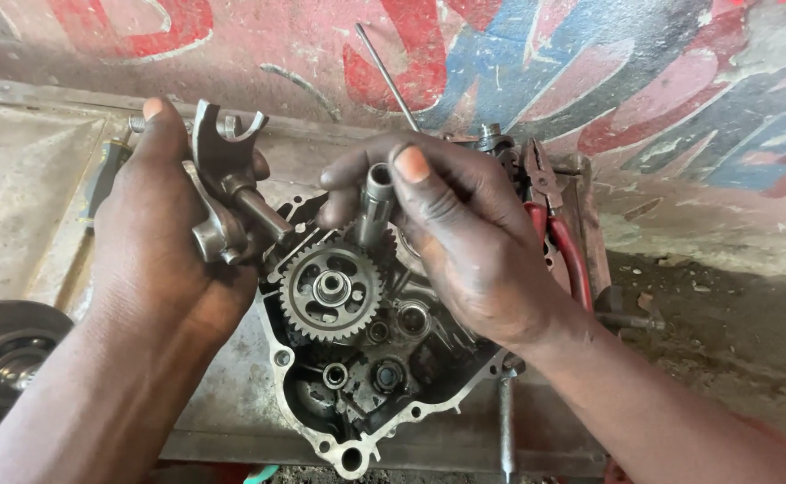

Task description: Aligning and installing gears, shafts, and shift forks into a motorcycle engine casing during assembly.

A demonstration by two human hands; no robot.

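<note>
My left hand (155, 242) grips a grey metal shift fork assembly (222, 184), its forked ends pointing up. Held upright between the fingers of my right hand (460, 237) is a short metal cylinder (376, 202), just above a toothed gear (331, 289). The gear sits in an open, oily engine crankcase half (357, 376) lying flat below both hands. Several round bearing seats and holes show inside the case.
Red-handled pliers (561, 237) lie to the right of the case. A thin metal rod (387, 76) leans against the painted wall. A round clutch-like part (3, 354) sits at the left edge. A screwdriver (104, 175) lies behind my left hand. Bare dirt floor is at right.
</note>
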